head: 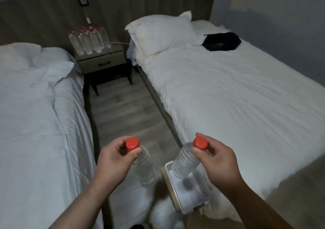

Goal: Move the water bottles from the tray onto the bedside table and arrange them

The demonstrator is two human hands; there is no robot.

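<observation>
1. Left grip [112,160] is clamped on the neck of the left bottle [143,167], fingers and thumb pinching just under its red cap [132,143]. The bottle hangs tilted over the floor [123,105] between the beds.
2. Right grip [216,160] has the right bottle [184,162] the same way, pinched below its own red cap [200,142].
3. That bottle's base sits low over the white tray [200,181]; whether it touches the tray, I cannot tell.
4. The tray, with its perforated wall, is just beside the near corner of the right bed [228,97].
5. Further out, the bedside counter [103,63] stands between the right bed and the left bed [26,105], against the wood-panelled wall.
6. On it stands a packed cluster of bottles [89,39], red caps up, touching one another.
7. On the right bed: a white pillow [158,33] at the head and a black cloth [221,41] beside it.
</observation>
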